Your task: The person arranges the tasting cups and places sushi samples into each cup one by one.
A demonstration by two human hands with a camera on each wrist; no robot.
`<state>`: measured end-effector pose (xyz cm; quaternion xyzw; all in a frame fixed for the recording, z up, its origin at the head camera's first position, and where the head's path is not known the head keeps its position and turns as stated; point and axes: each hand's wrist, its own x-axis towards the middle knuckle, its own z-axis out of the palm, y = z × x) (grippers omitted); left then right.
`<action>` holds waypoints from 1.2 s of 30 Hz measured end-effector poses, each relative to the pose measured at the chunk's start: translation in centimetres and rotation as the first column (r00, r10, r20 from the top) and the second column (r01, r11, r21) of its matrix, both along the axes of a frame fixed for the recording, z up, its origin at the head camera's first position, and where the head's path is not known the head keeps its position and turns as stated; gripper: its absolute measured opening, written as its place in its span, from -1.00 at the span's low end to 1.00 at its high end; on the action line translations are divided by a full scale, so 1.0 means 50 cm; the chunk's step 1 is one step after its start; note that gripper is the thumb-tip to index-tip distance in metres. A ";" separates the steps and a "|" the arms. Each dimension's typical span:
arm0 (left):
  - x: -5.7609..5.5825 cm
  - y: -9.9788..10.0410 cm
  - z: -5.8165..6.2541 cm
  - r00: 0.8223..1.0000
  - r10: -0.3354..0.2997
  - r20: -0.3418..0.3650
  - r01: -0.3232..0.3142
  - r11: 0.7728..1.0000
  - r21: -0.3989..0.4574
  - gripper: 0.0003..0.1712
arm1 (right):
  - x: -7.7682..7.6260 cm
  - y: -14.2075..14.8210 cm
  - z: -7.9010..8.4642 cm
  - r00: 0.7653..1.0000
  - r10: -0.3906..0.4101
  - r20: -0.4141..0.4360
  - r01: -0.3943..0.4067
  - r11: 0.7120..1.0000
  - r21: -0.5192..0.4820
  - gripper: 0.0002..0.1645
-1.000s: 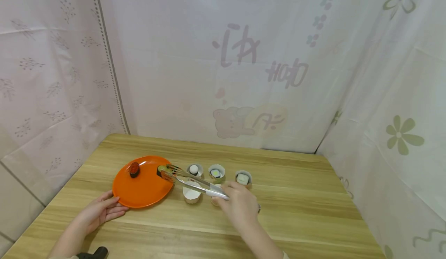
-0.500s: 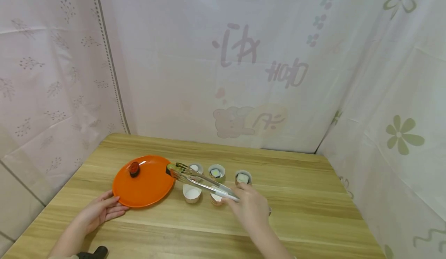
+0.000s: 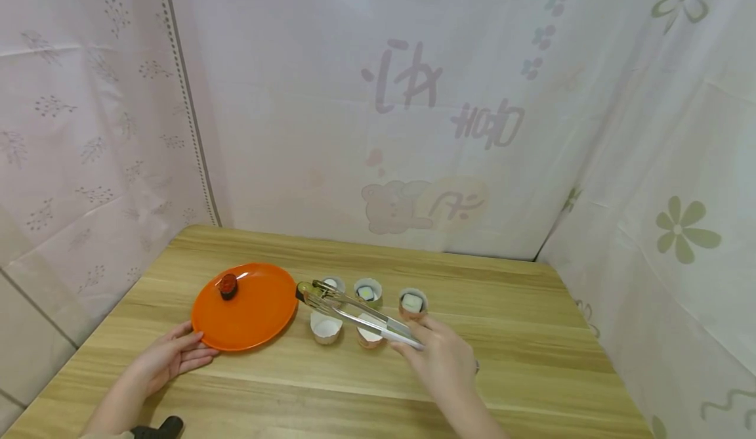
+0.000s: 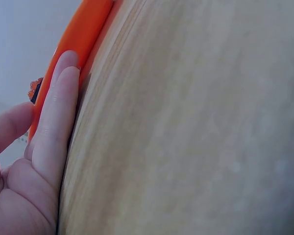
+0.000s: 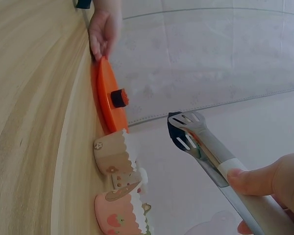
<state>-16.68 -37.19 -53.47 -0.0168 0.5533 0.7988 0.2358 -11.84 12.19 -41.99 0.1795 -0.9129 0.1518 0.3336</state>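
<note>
With thumb over the rim and fingers beneath, my left hand (image 3: 170, 358) pinches the near-left edge of an orange plate (image 3: 254, 317). On the plate sits a dark-wrapped sushi piece (image 3: 228, 287) topped with orange roe. My right hand (image 3: 441, 359) grips metal tongs (image 3: 384, 326) with pale handle grips. The slotted tips clamp another dark-wrapped sushi piece (image 3: 302, 291) with a greenish-yellow top, raised just off the plate's right rim. In the right wrist view, the tongs' heads (image 5: 191, 122) mostly cover this dark piece (image 5: 175, 134).
Right of the plate stand several paper baking cups in two rows. The front-left cup (image 3: 326, 331) and front-middle cup (image 3: 370, 340) show white insides; the back-middle cup (image 3: 367, 285) and back-right cup (image 3: 413, 308) hold pieces. A patterned curtain (image 3: 331, 130) rises behind the table (image 3: 502, 308).
My right hand has drawn the tongs rightward, carrying the green-topped sushi piece from over the plate past its right rim, towards the cups. My left hand and the plate stay in place.
</note>
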 end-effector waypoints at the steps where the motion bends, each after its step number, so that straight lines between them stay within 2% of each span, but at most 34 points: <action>1: -0.001 0.000 0.000 1.000 0.001 0.000 -0.001 1.000 0.000 -0.14 | 0.001 0.003 0.000 1.000 -0.002 0.001 0.002 1.000 0.001 -0.50; 9: -0.003 0.000 0.001 1.000 -0.005 -0.008 0.005 1.000 0.007 -0.14 | 0.011 0.018 -0.001 1.000 0.015 0.003 -0.015 1.000 0.019 -0.51; 18: 0.004 0.006 0.013 1.000 -0.010 0.002 0.010 1.000 -0.001 -0.14 | 0.021 0.029 -0.005 1.000 0.022 0.006 -0.022 0.998 0.050 -0.49; 24: 0.003 0.004 0.007 1.000 -0.005 0.005 0.005 1.000 0.005 -0.14 | 0.027 0.036 -0.013 0.999 -0.001 0.046 -0.002 0.999 0.053 -0.51; 36: 0.002 0.002 0.006 1.000 -0.005 0.001 0.005 1.000 0.002 -0.15 | 0.030 0.046 -0.027 0.999 -0.005 0.045 0.003 0.999 0.035 -0.50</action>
